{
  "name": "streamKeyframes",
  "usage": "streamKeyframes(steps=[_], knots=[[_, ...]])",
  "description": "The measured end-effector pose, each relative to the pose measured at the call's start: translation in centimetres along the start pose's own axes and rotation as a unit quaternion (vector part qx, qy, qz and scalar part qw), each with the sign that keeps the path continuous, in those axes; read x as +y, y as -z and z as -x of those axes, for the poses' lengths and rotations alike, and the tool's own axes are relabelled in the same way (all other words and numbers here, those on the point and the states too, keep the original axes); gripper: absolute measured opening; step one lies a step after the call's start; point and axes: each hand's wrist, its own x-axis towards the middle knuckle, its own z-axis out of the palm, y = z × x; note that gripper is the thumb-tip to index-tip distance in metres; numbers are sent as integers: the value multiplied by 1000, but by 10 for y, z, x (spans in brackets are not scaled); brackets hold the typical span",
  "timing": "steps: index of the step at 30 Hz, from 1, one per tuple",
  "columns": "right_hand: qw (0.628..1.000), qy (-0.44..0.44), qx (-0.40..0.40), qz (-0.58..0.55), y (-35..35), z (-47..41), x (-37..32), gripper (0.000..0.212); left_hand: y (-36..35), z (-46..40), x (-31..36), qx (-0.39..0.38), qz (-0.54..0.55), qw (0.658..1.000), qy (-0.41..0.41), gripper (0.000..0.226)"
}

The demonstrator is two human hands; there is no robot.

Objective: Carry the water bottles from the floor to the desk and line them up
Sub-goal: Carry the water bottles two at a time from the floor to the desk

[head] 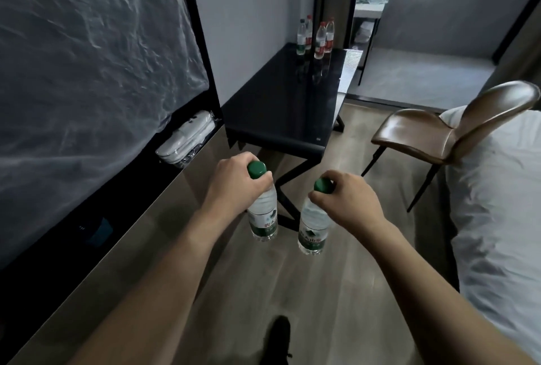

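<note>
Both arms are out in front, and each hand has a bottle by the neck. The left hand has its grip curled round the top of the left bottle, fingers wrapped just under the green cap, which pokes up above the knuckles. The right hand holds the right bottle the same way, fingers and thumb pinched in below its green cap. Both bottles hang upright, clear plastic with green labels low on the body, side by side and a little apart, well above the wooden floor.

Ahead stands the black desk, its glossy top bare at the near end. At the far end, close to the wall, a cluster of bottles is already standing: two nearer the wall on the left and two to the right with red labels, all upright and near one another. The dark surface mirrors them faintly. Whether they touch is too small to tell.

To the right of the desk sits a brown chair, turned partly away, and beside that the edge of a bed with a white sheet. On the left runs a long low shelf under a big panel covered in plastic film, with a wrapped white bundle lying at its far end. A dark shoe shows at the bottom, on the floor between the arms.
</note>
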Motion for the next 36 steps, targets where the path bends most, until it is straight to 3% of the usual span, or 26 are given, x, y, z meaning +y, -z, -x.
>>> streamKeyframes(steps=[11, 19, 26, 36], knots=[[997, -66, 43, 10, 13, -179, 37, 23, -80, -199, 20, -46, 16, 997, -61, 18], [994, -96, 51, 8, 27, -292, 109, 23, -159, -313, 56, -82, 21, 994, -75, 21], [997, -73, 16, 10, 52, -409, 181, 26, -239, -413, 103, -66, 4, 997, -49, 22], [998, -45, 36, 11, 104, -556, 248, 26, -308, -536, 171, -27, 27, 998, -49, 18]])
